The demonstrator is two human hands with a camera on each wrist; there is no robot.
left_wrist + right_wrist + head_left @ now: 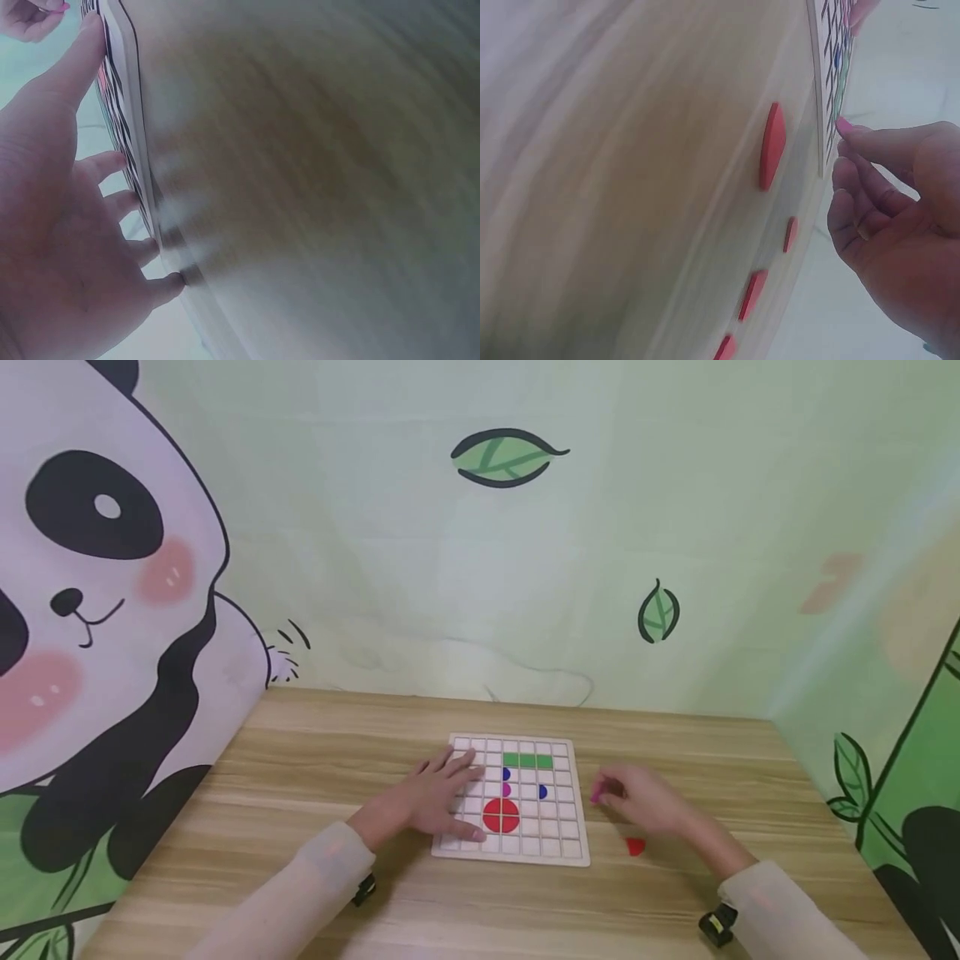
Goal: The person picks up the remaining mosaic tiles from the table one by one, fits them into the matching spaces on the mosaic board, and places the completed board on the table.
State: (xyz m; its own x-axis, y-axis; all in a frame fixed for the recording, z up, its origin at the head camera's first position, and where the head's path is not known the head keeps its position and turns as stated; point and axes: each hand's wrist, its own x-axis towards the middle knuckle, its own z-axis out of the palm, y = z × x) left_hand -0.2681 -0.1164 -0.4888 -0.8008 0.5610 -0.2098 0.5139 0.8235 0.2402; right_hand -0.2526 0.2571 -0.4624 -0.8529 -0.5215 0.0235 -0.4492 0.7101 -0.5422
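Note:
A white square grid board (551,847) lies on the wooden table. My left hand (431,800) rests spread over its left side, fingers straight and thumb along the near edge. Right of the board, my right hand (639,795) pinches a small magenta piece (844,127) between thumb and fingertips, above the table. Set on the grid are a row of green squares (527,761), two blue half circles (543,792), a magenta half-round piece (506,790) and a red circle (501,816) of quarter pieces. My left hand covers several cells.
A red piece (636,846) lies on the table below my right hand. In the right wrist view several red pieces (772,146) lie spread along the wood (667,150). Behind the table stands a wall (375,527) printed with a panda and leaves.

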